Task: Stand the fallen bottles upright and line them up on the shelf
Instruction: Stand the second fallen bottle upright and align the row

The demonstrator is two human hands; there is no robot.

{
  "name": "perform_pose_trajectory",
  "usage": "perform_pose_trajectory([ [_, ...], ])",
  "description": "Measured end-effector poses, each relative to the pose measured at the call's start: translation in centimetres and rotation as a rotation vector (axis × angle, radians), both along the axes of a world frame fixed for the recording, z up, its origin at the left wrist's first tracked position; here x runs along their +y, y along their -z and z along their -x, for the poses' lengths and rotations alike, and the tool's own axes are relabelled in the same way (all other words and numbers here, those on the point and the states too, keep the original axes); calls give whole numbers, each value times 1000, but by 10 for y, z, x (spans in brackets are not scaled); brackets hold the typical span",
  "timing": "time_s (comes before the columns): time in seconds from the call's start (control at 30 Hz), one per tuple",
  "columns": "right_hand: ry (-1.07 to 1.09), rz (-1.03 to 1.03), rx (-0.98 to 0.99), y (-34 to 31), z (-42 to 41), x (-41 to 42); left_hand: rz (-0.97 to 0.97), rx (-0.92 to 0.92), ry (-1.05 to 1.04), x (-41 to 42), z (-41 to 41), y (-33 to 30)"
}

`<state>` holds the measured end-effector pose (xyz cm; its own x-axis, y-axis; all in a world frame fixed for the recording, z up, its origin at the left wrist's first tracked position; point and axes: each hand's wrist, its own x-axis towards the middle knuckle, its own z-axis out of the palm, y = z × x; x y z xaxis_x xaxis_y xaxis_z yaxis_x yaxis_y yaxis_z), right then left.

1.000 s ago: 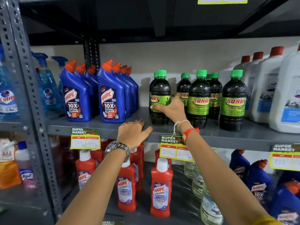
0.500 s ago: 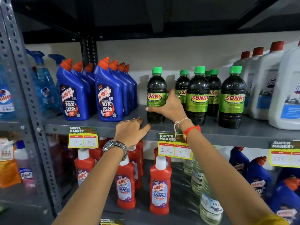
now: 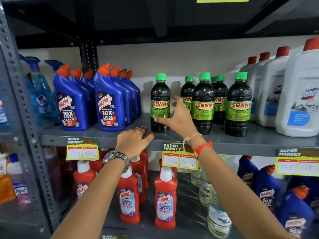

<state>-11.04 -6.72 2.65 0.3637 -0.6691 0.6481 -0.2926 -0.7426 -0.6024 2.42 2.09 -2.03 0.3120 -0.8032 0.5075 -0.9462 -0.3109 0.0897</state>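
Sunny bottle (image 3: 160, 102) may tip over if the half-open right hand (image 3: 179, 120), only its thumb touching, pushes too hard.

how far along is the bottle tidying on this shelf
Done: every Sunny bottle in view stands upright on the shelf; none lies down. In hand: the right hand has its thumb on the leftmost Sunny bottle, fingers spread beside it; the left hand rests on the shelf edge. Left: that bottle stands apart from the other Sunny bottles, so closing the gap probably remains.
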Motion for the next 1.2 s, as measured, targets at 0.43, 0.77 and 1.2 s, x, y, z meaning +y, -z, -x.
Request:
perform_pose_trajectory([
  [0.43, 446, 11, -142, 28, 79, -22, 172, 693, 115, -32, 11, -27],
  [0.77, 213, -233, -37, 19, 84, -40, 222, 773, 163, -47, 11, -26],
  [1.2, 202, -205, 5, 16, 65, -40, 230, 752, 172, -53, -1, -23],
])
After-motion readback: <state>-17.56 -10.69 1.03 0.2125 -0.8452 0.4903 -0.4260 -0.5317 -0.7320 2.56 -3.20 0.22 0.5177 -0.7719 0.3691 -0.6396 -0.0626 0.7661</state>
